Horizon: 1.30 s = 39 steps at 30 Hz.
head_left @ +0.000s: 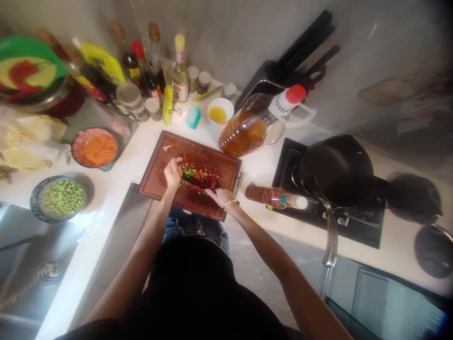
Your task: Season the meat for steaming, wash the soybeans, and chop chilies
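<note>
On the brown wooden cutting board (155, 177) lies a spread heap of chopped red and green chili (200, 174). My right hand (222, 197) is closed round the handle of a kitchen knife (194, 185). Its dark blade lies low along the near side of the heap and points left; it is hard to make out against the board. My left hand (173, 174) is at the heap's left end, close to the blade's tip, with fingers curled together. Whether those fingers pinch the tip or some chili does not show. A small pale piece (167, 148) sits at the board's upper left.
A large oil bottle (244, 130) and a bowl of yellow liquid (226, 106) stand behind the board. To the right are a chili-flake bottle (265, 194) and a black pot (336, 170) on the stove. Bowls of carrot slices (95, 147) and green beans (62, 198) stand left, by the sink (24, 278).
</note>
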Each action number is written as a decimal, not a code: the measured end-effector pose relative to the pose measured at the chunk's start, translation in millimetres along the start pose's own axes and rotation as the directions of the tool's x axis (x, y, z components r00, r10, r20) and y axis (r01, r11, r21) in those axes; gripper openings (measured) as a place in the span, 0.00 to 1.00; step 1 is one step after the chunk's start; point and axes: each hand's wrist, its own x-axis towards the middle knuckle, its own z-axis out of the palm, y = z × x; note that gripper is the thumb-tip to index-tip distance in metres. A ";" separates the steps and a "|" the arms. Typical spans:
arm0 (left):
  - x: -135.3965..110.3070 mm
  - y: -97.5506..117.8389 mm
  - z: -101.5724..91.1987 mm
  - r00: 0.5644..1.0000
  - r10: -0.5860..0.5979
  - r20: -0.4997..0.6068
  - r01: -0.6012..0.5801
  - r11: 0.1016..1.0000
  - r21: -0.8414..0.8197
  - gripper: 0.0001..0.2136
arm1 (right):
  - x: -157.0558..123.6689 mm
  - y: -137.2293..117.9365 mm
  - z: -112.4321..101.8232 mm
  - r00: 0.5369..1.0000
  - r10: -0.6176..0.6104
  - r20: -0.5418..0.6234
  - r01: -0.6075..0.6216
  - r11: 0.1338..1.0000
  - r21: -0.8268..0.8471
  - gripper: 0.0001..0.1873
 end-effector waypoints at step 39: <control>35.0 34.3 24.0 0.992 0.112 0.055 -0.110 0.993 -0.038 0.29 | 22.1 15.8 -28.4 0.990 -0.071 -0.126 0.076 0.996 0.040 0.50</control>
